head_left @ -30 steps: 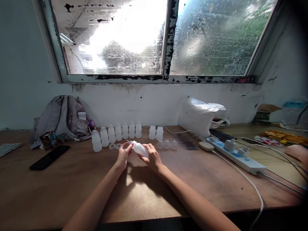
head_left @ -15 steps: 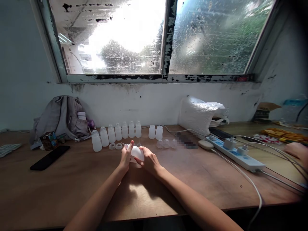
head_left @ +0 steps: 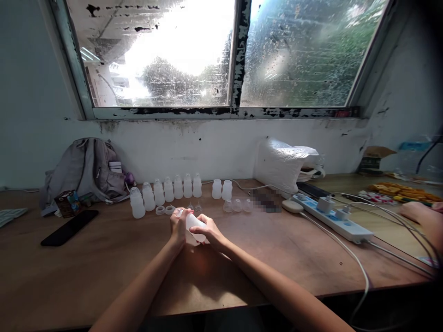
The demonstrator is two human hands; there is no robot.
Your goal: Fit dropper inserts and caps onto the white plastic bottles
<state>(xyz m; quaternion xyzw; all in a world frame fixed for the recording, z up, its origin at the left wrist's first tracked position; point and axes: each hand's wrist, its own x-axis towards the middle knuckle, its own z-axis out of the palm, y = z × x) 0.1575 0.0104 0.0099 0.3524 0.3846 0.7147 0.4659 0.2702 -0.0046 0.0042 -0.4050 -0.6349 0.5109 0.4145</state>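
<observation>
Between my hands is a translucent white baby bottle [head_left: 195,227], tilted just above the table. My left hand [head_left: 179,226] is wrapped round its top end, which the fingers partly hide. Around the bottle's body my right hand [head_left: 206,230] is closed, thumb on top. Behind my hands stands a row of several capped baby bottles [head_left: 168,189]. White ring collars [head_left: 160,210] and clear nipples [head_left: 198,206] lie in front of that row. Two open bottles [head_left: 216,189] stand to the right, with clear dome caps [head_left: 237,205] before them.
A grey backpack [head_left: 86,170], a small carton [head_left: 68,204] and a black phone [head_left: 69,228] are at left. On the right are a white plastic bag [head_left: 278,163], a power strip [head_left: 335,219] with cables, and another person's hand [head_left: 413,212] near yellow items [head_left: 394,191].
The bottle has turned so that more of its side shows, its base now pointing down toward me. My left thumb has folded down over the top end, and my right thumb lies across the body.
</observation>
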